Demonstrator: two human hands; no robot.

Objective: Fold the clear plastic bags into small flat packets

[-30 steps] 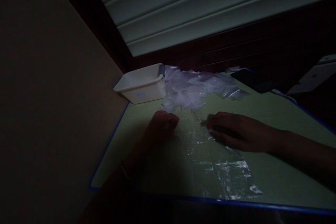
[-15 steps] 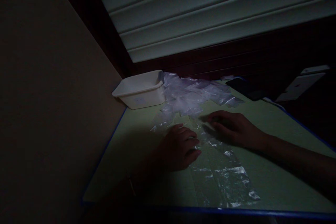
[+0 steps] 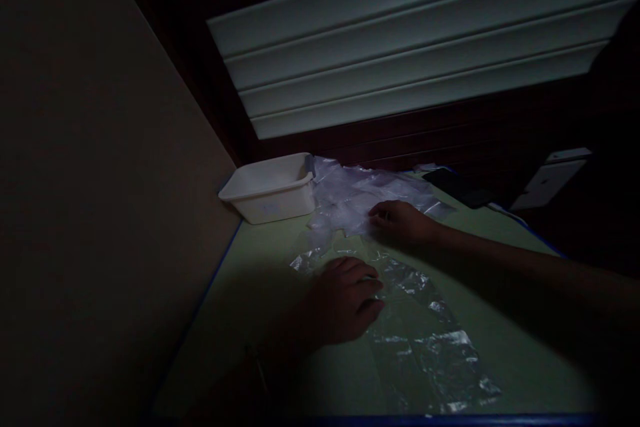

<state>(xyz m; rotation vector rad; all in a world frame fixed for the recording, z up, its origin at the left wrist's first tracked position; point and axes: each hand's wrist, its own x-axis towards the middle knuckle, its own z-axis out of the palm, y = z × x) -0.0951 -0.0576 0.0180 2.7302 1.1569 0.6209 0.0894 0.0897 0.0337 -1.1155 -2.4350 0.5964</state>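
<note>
My left hand [image 3: 345, 300] is low over the near part of the table, palm down, its thumb apart from the loosely bent fingers. Beside and beyond its fingertips lies a long, flat spread of clear plastic bags [image 3: 445, 353], shiny and partly overlapping. My right hand [image 3: 400, 221] is at the near edge of a heap of cloudy plastic bags [image 3: 350, 193]. Its thumb and forefinger curl close together there; the dim light hides what, if anything, is between them.
A white plastic bin [image 3: 270, 203] stands at the far left corner, against the heap. A dark flat object [image 3: 457, 187] lies at the back right, with a white box [image 3: 550, 180] beyond it. Walls close off the left and back of the green table [image 3: 240, 307].
My right hand has moved away from me and to the left, from above the clear bags to the heap, and its fingers have drawn together. My left hand has hardly moved. The view has tilted slightly.
</note>
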